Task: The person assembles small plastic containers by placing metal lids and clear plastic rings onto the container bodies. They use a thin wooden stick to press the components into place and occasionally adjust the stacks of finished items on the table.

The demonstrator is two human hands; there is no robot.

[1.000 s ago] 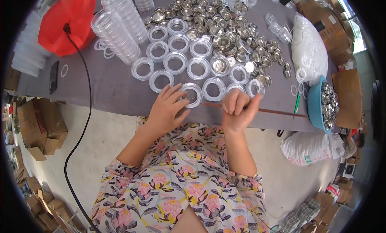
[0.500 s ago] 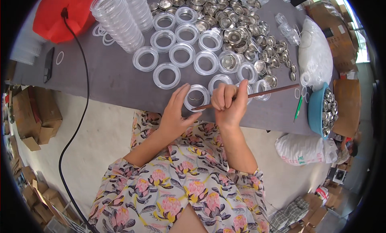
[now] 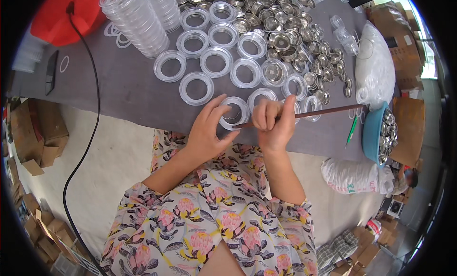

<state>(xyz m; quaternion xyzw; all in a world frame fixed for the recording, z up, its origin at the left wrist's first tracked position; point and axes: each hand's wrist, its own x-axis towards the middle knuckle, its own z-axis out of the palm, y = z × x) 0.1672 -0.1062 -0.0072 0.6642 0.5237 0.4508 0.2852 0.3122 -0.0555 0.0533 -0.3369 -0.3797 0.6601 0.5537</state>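
At the table's near edge my left hand (image 3: pixel 205 132) curls round the left side of a clear plastic ring (image 3: pixel 238 100), thumb by its near rim. A thin curved line, perhaps a wire or strand, shows inside this ring. My right hand (image 3: pixel 273 127) is closed in a fist around a brown chopstick-like stick (image 3: pixel 328 111). The stick's left tip meets the ring's near rim, while its other end sticks out far to the right. Just beyond my hands lie several more clear rings (image 3: pixel 196 73), one of them with a metal cup (image 3: pixel 274 73) in it.
Loose metal cups (image 3: pixel 285 40) are heaped at the back. Tall stacks of clear rings (image 3: pixel 135 26) stand back left by a red bag (image 3: pixel 62 23) and black cable (image 3: pixel 97 90). Rightward are a green pen (image 3: pixel 352 130), a blue basin (image 3: pixel 369 135) of metal cups and a white plastic bag (image 3: pixel 373 66).
The stick's tip has shifted slightly rightward along the ring's near rim. Both hands keep their grip, and the whole view has moved a little.
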